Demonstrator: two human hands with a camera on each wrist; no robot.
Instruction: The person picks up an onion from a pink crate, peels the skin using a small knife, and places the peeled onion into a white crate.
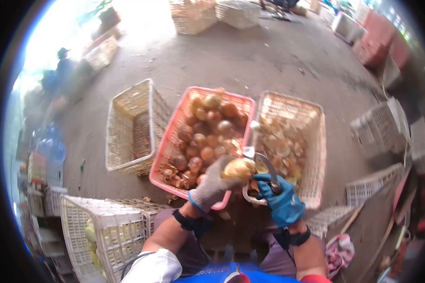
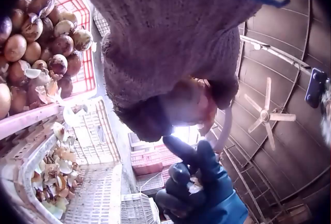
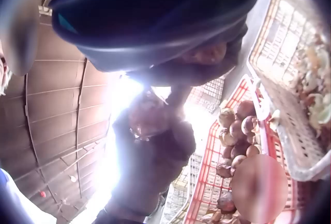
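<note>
Just below the centre of the head view, a left hand in a grey knitted glove (image 1: 212,181) grips a rounded yellow-brown onion (image 1: 238,169). To its right, a right hand in a blue rubber glove (image 1: 283,203) clasps a curved metal knife (image 1: 269,165), its blade near that onion. At centre, a pink plastic basket (image 1: 171,132) holds brown-skinned onions (image 1: 207,153); right of centre, a white plastic basket (image 1: 315,151) holds pale peelings (image 1: 282,147).

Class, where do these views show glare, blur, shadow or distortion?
Head view: fisheye curvature, glare at upper left, distant person blurred; left wrist view: left hand shadowed above a bright patch; right wrist view: right hand dark above white glare, round blur over part of the pink crate.
</note>
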